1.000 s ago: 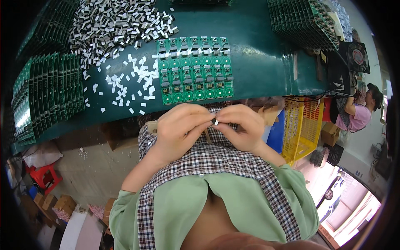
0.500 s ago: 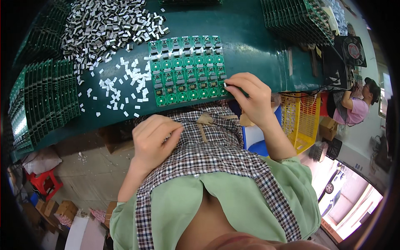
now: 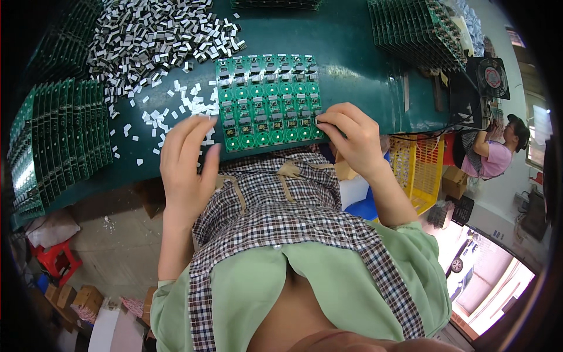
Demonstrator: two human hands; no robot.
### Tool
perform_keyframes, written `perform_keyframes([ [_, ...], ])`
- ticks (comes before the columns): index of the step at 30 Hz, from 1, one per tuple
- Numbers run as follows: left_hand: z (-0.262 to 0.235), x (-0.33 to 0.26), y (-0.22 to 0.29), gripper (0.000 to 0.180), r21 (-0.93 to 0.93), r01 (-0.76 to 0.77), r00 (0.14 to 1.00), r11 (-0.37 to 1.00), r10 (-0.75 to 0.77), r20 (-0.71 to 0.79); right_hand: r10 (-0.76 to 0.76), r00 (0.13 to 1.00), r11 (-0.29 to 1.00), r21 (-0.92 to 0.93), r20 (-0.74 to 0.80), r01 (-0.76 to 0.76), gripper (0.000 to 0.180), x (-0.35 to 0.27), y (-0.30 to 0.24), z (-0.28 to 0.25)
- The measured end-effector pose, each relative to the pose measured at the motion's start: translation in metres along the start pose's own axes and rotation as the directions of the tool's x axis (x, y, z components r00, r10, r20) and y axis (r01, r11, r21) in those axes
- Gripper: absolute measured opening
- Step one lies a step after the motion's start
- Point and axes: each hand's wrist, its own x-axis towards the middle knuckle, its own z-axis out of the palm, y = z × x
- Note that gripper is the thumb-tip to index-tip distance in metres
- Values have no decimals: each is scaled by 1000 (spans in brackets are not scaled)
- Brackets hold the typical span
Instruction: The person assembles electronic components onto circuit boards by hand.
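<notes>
A green circuit board panel [image 3: 267,105] lies at the table's near edge, with rows of small parts and dark digit displays on it. My right hand [image 3: 350,136] is at the panel's right edge, thumb and forefinger pinched on a small white rectangular piece [image 3: 318,119]. My left hand [image 3: 186,161] hovers at the panel's left edge, fingers apart, with nothing seen in it. Next to its fingertips loose white pieces [image 3: 157,118] lie scattered on the table, some hidden by the hand.
A big heap of small white and dark pinned components [image 3: 158,38] covers the far left of the green table [image 3: 346,58]. Stacked circuit boards stand at left [image 3: 67,141] and far right [image 3: 413,29]. A fan [image 3: 492,78], a yellow crate [image 3: 417,167] and another person [image 3: 489,149] are at right.
My left hand has risen from my lap to the loose white pieces, and its fingers have spread. My right hand remains pinched at the panel's right edge.
</notes>
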Motion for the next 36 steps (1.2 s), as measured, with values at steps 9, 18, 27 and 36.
perform_keyframes([
  [9,8,21,-1,80,23,-43,960,999,34,277,73,996,997,3,50,-73,18,5,-12,-12],
  [18,12,20,-3,72,67,-54,955,996,32,294,-49,999,991,-122,-1,49,18,11,-12,5],
  [27,14,18,-2,73,92,-70,959,993,41,279,-18,998,994,-112,-55,12,18,6,-13,14],
  [36,1,12,6,92,367,49,950,929,-157,271,78,995,993,-82,-59,-83,65,-8,-8,1],
])
